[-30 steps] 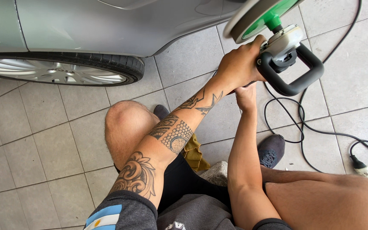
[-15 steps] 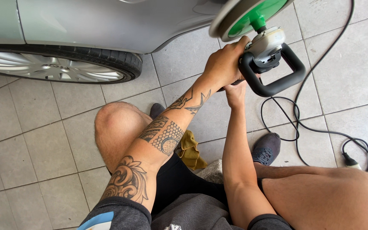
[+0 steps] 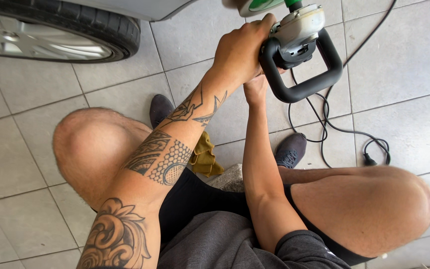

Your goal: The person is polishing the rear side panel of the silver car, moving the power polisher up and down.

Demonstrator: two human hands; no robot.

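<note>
polisher (image 3: 299, 35) raised, left hand (image 3: 237, 50) clenched — right hand (image 3: 256, 87) beneath

Polisher (image 3: 297, 30) has a dull metal head and a matt black plastic loop handle (image 3: 302, 87). Floor tiles (image 3: 399, 60) matt grey, tyre (image 3: 100, 25) matt rubber. Yellow rag (image 3: 205, 157) is soft cloth.

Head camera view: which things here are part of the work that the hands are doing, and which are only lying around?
In use:
- grey electric polisher with black loop handle, gripped by left hand and right hand
- its green-backed round pad
- its black power cable
- silver car body

Lying about:
- crumpled mustard-yellow cloth
- grey folded cloth
</note>
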